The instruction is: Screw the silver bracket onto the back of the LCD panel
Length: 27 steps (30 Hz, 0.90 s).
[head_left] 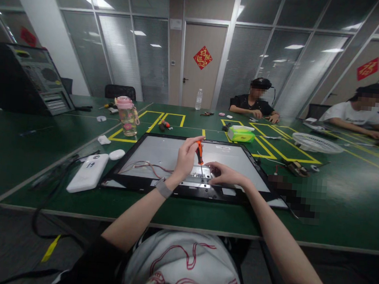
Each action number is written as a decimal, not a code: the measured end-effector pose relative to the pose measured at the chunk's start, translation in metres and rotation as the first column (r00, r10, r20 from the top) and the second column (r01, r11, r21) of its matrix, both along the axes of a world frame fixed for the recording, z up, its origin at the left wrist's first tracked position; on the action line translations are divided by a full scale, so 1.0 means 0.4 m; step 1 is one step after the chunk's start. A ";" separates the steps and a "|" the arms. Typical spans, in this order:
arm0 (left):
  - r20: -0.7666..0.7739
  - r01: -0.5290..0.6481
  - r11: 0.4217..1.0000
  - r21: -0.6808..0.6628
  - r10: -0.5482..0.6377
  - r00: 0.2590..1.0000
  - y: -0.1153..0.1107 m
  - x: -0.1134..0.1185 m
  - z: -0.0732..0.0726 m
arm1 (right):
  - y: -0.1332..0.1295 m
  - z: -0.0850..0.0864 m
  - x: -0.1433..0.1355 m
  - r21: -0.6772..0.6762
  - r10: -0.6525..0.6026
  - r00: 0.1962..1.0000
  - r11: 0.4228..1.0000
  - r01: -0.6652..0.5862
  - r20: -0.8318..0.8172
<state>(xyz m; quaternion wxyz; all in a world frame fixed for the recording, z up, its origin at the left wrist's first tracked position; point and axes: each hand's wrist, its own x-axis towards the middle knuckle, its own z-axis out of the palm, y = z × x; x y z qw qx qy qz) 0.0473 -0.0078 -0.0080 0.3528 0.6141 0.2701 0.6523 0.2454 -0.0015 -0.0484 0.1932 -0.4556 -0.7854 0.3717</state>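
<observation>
A large flat display panel [162,150] with a black frame and a grey back lies on the green table in front of me. My left hand [187,156] is closed on an orange and black screwdriver [199,153], its shaft pointing down, nearly upright. The tip meets a shiny metal bracket [206,172] near the panel's front edge. Just right of the shaft, my right hand [224,175] rests low over the bracket with bent fingers; what lies between them is hidden. Thin coloured wires [150,167] run across the panel's left part.
Left of the panel lie a white power bank [87,173], a white oval case [117,154] and black cables. A pink-lidded bottle [127,118] stands behind. Beyond are a green tissue pack [241,133] and a white fan grille [317,143]. Two people sit across the table.
</observation>
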 end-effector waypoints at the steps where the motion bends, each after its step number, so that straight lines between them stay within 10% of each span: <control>1: 0.029 0.047 0.998 -0.029 -0.046 0.999 0.002 0.001 -0.002 | 0.000 0.001 0.000 0.000 0.000 1.000 1.000 0.000 0.005; 11: -0.108 -0.134 0.989 0.061 0.140 0.984 -0.013 -0.006 0.014 | -0.003 0.007 -0.002 0.014 0.008 1.000 1.000 -0.008 0.006; 18: -0.034 0.040 0.998 -0.046 -0.042 0.999 0.003 -0.007 0.008 | -0.001 0.002 0.003 0.011 -0.008 1.000 1.000 0.008 0.027; 27: -0.095 -0.062 0.997 0.048 0.066 0.993 -0.004 -0.005 0.007 | 0.000 0.003 0.003 0.016 0.000 1.000 1.000 0.000 0.017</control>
